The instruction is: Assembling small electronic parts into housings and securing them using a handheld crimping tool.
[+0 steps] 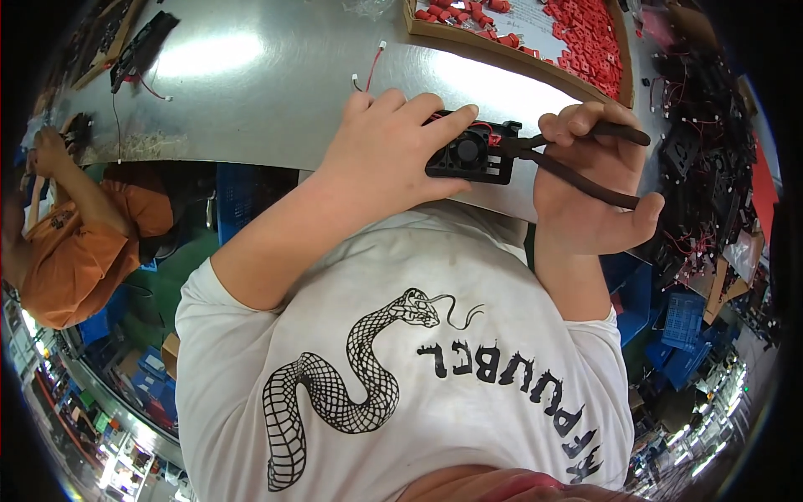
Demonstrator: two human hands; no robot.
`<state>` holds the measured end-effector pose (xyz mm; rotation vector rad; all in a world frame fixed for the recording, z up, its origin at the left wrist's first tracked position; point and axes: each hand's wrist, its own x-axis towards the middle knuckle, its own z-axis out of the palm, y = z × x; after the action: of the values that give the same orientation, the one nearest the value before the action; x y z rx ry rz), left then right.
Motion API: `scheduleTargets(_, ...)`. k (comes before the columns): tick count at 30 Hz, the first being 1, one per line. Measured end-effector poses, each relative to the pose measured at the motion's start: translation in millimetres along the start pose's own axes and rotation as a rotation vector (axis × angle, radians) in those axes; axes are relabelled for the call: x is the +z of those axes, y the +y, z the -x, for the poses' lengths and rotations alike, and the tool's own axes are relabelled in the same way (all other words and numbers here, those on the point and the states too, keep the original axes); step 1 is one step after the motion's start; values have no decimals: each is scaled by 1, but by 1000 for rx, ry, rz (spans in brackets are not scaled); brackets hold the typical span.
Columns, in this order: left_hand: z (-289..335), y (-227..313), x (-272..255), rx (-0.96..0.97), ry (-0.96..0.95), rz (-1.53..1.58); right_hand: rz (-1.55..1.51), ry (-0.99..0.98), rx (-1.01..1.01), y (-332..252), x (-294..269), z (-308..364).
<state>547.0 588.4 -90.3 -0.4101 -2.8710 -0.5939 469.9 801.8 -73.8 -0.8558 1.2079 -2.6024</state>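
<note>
The left hand point(389, 138) is gripping a black fan module point(470, 151) at the near edge of the metal surface point(276, 109). The right hand point(592, 192) is holding dark-handled pliers point(529, 145), their handles standing apart and their nose reaching a red part point(494, 141) at the module's right end. Beyond, a cardboard tray point(519, 56) is holding small red pieces point(585, 50).

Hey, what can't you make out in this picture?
Head view: left end of the black fan unit, hidden by the left grip.
Head view: whether the pliers pinch anything; tips too small and dark.
Head view: far side of the cardboard tray, cut off by the top edge.
</note>
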Motion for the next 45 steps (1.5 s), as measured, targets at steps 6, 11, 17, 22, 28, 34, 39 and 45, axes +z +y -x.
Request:
scheduleTargets(6,-5,-5,-2,70,-28,17,-11,-191,50,2,-11,-9)
scheduleTargets(11,-36,-30,-10,432,-162,106,-82,-712,557,3,5,-60)
scheduleTargets(17,-12,-3,-4,184,-160,87,53,-285,309,-18,-14,-12)
scheduleTargets(22,-5,9,-1,38,-61,44,-16,-165,-98,-13,-13,5)
scheduleTargets(28,-4,9,0,35,-60,29,51,-138,-50,-2,-6,5)
scheduleTargets(34,-4,12,-4,16,-90,55,97,-151,-79,-2,-10,4)
scheduleTargets(39,-5,14,-5,12,-99,49,112,-200,-64,0,-9,0)
scheduleTargets(45,-6,12,-3,33,-86,34,149,-336,-4,-1,-14,-6)
